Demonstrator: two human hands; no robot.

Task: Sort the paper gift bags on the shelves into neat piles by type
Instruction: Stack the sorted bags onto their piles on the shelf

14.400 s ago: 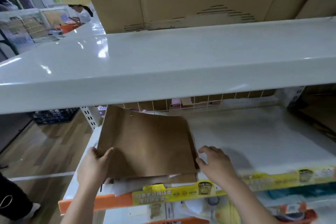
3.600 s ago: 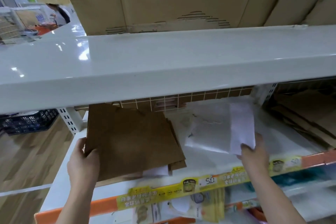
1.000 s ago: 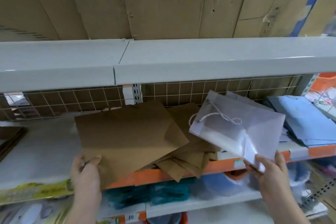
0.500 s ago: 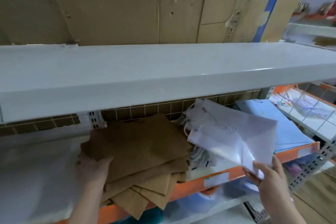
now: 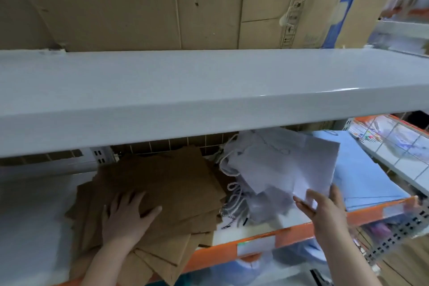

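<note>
The upper shelf [image 5: 209, 100] hides the far ends of the brown bags [image 5: 167, 188] beyond the left hand [image 5: 126, 218]; the white bags [image 5: 285, 165] above the right hand [image 5: 322, 206] run under it too; the label strip [image 5: 255, 245] between the hands is too blurred to read; goods [image 5: 394, 144] right of the right hand smear out.

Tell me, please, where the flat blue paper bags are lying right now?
The flat blue paper bags lie at the right end of the orange-edged shelf, just right of the white paper bags.
</note>
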